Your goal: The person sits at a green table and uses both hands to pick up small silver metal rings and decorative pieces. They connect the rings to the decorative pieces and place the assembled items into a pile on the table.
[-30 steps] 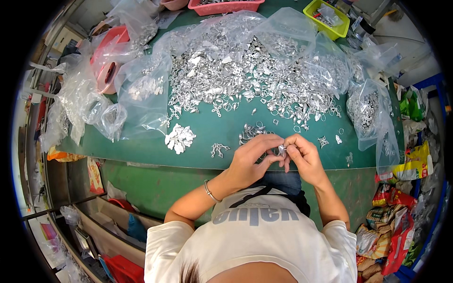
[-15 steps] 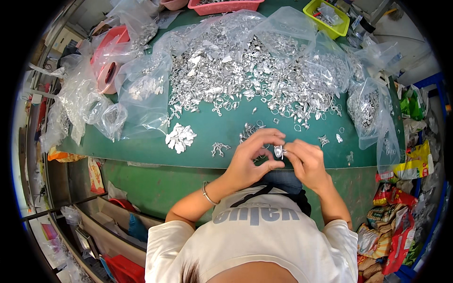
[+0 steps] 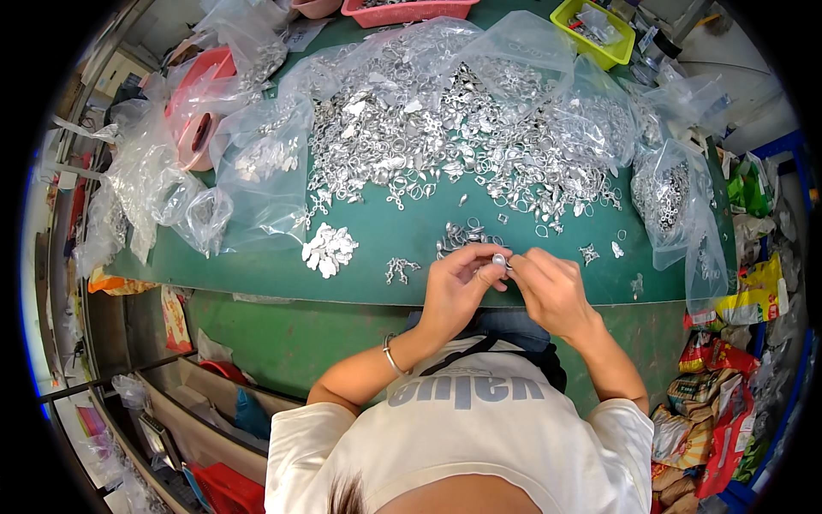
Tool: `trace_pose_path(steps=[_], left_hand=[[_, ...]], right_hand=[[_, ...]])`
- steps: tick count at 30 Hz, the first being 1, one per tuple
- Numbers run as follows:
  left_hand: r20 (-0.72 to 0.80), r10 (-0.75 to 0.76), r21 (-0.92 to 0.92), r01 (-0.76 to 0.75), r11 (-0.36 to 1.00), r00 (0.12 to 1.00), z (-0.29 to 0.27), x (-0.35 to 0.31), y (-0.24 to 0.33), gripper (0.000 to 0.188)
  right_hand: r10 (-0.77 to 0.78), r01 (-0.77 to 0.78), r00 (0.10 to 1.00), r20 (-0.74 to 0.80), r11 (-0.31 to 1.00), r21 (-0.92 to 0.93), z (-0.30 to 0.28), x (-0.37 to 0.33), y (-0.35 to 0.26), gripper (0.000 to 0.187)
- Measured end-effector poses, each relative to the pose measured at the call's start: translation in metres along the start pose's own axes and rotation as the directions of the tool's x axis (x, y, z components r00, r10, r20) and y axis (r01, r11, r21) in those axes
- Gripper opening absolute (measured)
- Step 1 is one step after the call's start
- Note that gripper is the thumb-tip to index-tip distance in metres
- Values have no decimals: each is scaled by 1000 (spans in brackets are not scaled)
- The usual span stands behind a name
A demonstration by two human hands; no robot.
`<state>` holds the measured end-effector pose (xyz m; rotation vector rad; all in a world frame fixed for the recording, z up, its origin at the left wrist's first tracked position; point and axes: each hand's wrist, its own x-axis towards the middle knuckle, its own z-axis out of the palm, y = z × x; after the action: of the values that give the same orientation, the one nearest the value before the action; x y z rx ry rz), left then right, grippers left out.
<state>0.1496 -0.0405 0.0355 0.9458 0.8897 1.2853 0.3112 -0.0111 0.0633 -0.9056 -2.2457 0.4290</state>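
Above the front edge of the green table (image 3: 223,278), my left hand (image 3: 460,289) pinches a small, shiny silver metal piece (image 3: 499,259) with a rounded face between thumb and fingers. My right hand (image 3: 555,291) meets it from the other side, its fingertips closed on the same piece; the fingers hide most of its shape. Just beyond my left hand lies a small cluster of silver rings and links (image 3: 462,236). To its left are a little heap of linked silver pieces (image 3: 402,271) and a pile of flat silver pieces (image 3: 329,250).
A large spread of silver metal parts (image 3: 385,146) covers the table's middle, partly under clear plastic bags (image 3: 514,43). Bagged parts (image 3: 672,197) lie at the right edge. Pink baskets (image 3: 411,14) and a yellow-green basket (image 3: 616,53) stand at the back. Colourful packets (image 3: 728,428) fill a rack at right.
My left fingers have closed from a wide curl into a pinch on the silver piece. Both hands have drawn together, and the piece has moved slightly left and away from me.
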Motion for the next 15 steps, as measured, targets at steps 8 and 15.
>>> trace_pose_path(steps=[8, 15], left_hand=[[-52, 104, 167, -94, 981, 993, 4, 3, -3, 17], [105, 572, 561, -523, 642, 814, 2, 12, -12, 21]], right_hand=[[-39, 34, 997, 63, 996, 80, -4, 3, 13, 10], [214, -239, 971, 108, 904, 355, 0, 1, 11, 6]])
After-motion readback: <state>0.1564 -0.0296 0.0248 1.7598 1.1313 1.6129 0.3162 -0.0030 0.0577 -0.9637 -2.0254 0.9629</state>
